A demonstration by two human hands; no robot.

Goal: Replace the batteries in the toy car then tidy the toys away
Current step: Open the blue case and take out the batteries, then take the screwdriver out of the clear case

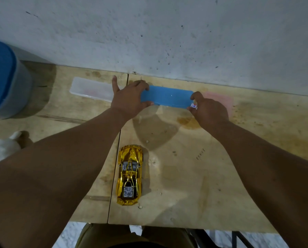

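Your forearms reach out over the near edge of the bench (185, 176), and between them the gold toy car (130, 175) sits upright, close to that near edge and right beside the seam between the boards. Toward the far edge, against the wall, your left hand (130, 99) is clamped on one end of the blue case (166, 97), fingers over its top. Your right hand (209, 109) pinches a small battery (194, 105) at the case's other end, touching it. A clear lid (91, 89) lies just left of your left hand, near the far edge.

I'd judge you're getting batteries from, or returning them to, this case. Watch that battery: with only fingertips on it, it could slip and roll off the bench. Pressing unevenly on the case could also skid it.
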